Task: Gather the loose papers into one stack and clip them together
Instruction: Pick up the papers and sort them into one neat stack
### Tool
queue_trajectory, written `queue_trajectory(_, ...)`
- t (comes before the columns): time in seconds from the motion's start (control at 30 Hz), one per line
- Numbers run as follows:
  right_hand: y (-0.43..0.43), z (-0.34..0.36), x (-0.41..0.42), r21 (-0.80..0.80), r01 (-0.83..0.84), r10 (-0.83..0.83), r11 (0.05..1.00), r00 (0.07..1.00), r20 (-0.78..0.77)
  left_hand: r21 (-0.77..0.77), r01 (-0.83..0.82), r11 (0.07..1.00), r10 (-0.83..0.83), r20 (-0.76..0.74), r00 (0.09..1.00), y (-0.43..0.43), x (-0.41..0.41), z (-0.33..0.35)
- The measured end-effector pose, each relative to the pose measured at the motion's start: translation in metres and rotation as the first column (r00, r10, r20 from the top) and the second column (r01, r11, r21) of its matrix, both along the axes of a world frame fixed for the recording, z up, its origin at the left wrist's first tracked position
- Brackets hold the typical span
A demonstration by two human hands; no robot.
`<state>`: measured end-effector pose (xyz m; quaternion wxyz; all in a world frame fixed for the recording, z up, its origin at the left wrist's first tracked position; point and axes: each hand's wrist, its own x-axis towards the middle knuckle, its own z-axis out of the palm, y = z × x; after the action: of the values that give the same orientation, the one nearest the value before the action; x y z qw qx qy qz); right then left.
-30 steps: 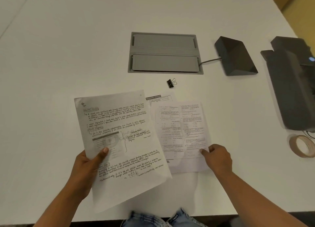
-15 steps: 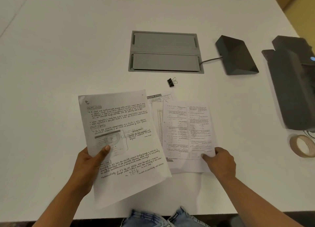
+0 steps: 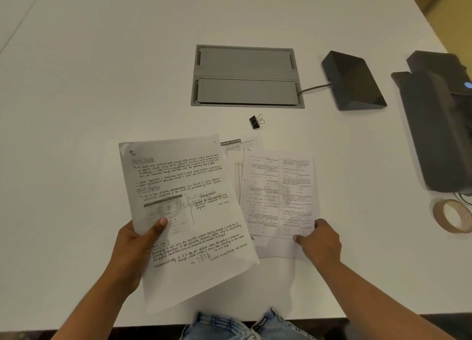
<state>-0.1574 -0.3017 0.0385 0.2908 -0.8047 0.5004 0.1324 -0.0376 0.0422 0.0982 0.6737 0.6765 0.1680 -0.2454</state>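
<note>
Head view: left hand (image 3: pixel 132 250) pinches the handwritten white sheet (image 3: pixel 184 212); right hand (image 3: pixel 319 242) pinching the printed white sheet (image 3: pixel 278 201) should square its edges over the table-printed sheet (image 3: pixel 232 160) beneath.

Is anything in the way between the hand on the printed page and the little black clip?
Nothing solid. From the right hand up to the clip there are only flat sheets: the printed page it is holding and another page under that, then bare table.
</note>
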Motion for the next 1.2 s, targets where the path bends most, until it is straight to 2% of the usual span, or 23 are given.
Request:
queue_trajectory(0.13, -0.0012, -0.0027, -0.001, -0.028, 0.031, -0.032, 0.999, 0.999, -0.037, 0.002, 0.005, 1.0, -0.005, -0.007, 1.0, -0.0035, -0.0006, 0.0022)
queue_trajectory(0.3, -0.003, -0.0048, -0.0032, -0.008, 0.047, -0.047, 0.999, 0.999, -0.01, -0.041, 0.01, 0.999, -0.01, 0.0, 1.0, -0.0036, -0.0017, 0.0036)
queue_trajectory(0.8, 0.0035, 0.0001, -0.0066, -0.086, -0.007, 0.008, 0.996, 1.0, 0.01, -0.026, 0.001, 1.0, -0.001, -0.016, 1.0, -0.0095, -0.0015, 0.0012)
queue_trajectory(1.2, 0.0014, -0.0054, -0.0061, -0.044, 0.01, -0.007, 0.999, 0.998, 0.063, -0.043, 0.0, 0.999, -0.001, -0.022, 1.0, -0.0058, -0.0024, -0.003)
